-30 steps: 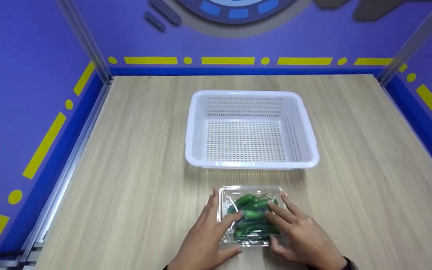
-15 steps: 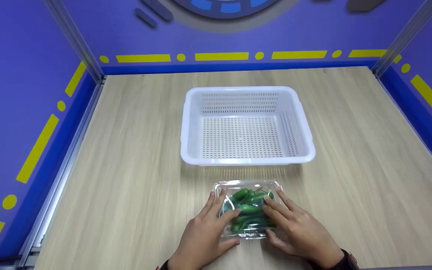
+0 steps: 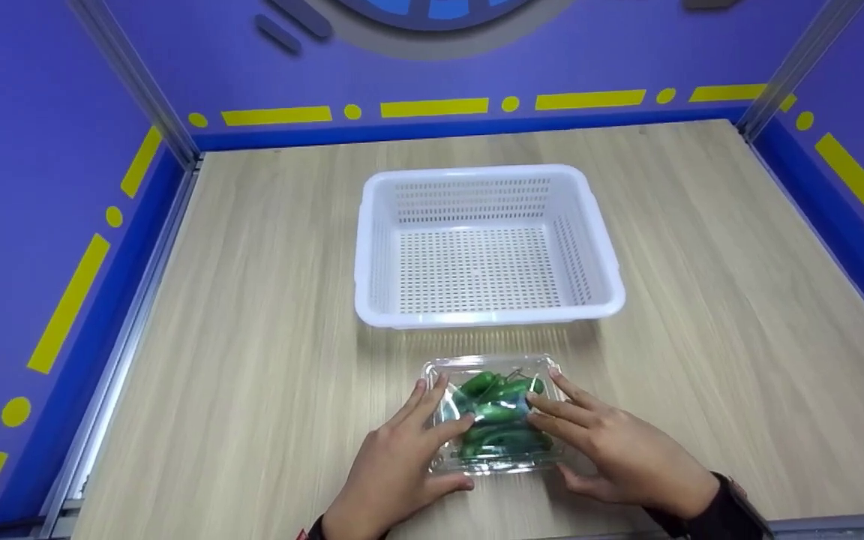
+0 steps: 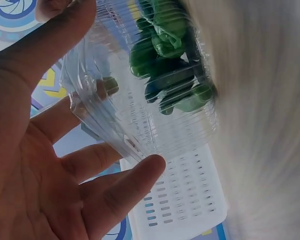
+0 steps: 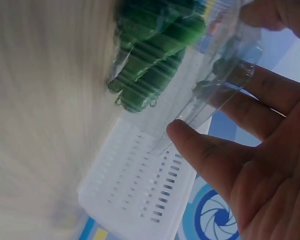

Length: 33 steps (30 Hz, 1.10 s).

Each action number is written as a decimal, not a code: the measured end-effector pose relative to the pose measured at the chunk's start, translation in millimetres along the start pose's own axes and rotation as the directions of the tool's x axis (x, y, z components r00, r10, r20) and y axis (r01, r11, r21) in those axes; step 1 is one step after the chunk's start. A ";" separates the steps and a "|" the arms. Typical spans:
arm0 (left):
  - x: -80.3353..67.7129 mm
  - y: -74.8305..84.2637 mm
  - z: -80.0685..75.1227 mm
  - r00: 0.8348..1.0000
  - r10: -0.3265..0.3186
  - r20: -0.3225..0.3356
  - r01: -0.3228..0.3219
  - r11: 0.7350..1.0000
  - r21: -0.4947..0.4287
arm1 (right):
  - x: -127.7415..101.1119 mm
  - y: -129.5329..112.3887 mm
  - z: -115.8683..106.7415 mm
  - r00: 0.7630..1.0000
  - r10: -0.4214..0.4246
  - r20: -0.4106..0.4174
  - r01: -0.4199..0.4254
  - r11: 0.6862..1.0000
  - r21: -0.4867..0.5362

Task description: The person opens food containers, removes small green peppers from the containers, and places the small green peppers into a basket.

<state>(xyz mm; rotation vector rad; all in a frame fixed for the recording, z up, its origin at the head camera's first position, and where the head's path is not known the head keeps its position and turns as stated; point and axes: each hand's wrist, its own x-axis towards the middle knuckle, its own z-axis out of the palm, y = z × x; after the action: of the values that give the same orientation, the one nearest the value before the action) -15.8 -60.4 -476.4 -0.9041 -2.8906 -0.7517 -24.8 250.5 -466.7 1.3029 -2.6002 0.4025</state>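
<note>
A clear plastic clamshell box [image 3: 469,364] lies on the table, its lid down over several green peppers [image 3: 503,412]. My left hand [image 3: 394,461] rests on the box's left side with fingers nearly straight, the index fingertip on the lid and the thumb off the front edge. On the other side, my right hand [image 3: 619,450] touches the lid and right rim with extended fingertips, its thumb below the front right corner. In both wrist views the fingers spread along the box's clear rim, and the peppers [image 4: 165,55] show through its ribbed wall [image 5: 190,107].
Just behind the box stands a white perforated plastic basket [image 3: 488,319] with nothing in it. Both are on a light wooden table [image 3: 267,337]. Blue panels [image 3: 612,45] with yellow marks and metal posts [image 3: 792,67] border the table at the back and sides.
The right thumb has moved outward, away from the box's front edge. Both hands keep their fingertips on the lid. The head view has shifted and tilted slightly; box and basket look unmoved on the table.
</note>
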 end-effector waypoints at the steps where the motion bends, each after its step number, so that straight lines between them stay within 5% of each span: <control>1: -0.4 -0.1 0.2 1.000 -0.003 -0.002 0.003 1.000 -0.002 | 0.9 1.2 -0.9 1.000 -0.014 0.000 0.014 1.000 0.001; 15: 0.1 -1.9 -2.1 0.999 -0.015 0.046 0.015 1.000 0.005 | 4.9 8.6 -7.3 0.991 -0.137 -0.009 0.137 0.990 -0.020; 21: 7.5 -3.6 -13.2 0.998 0.011 0.067 -0.013 0.999 0.034 | 1.1 5.1 -5.9 0.993 -0.117 -0.025 0.116 0.993 -0.021; 27: 18.1 2.1 -20.6 0.991 0.084 0.108 -0.100 0.983 0.151 | -0.7 3.4 -3.2 0.996 -0.084 -0.042 0.083 0.996 -0.029; 33: 25.2 9.8 -23.4 0.968 0.149 0.204 -0.205 0.935 0.291 | -0.6 3.4 -0.7 0.997 -0.065 -0.049 0.064 0.998 -0.011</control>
<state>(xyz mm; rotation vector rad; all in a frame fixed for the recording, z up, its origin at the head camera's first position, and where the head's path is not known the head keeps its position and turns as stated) -34.3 -50.6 -447.4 -1.2207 -2.8995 -0.2010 -27.1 253.1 -466.7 1.3524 -2.5096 0.4058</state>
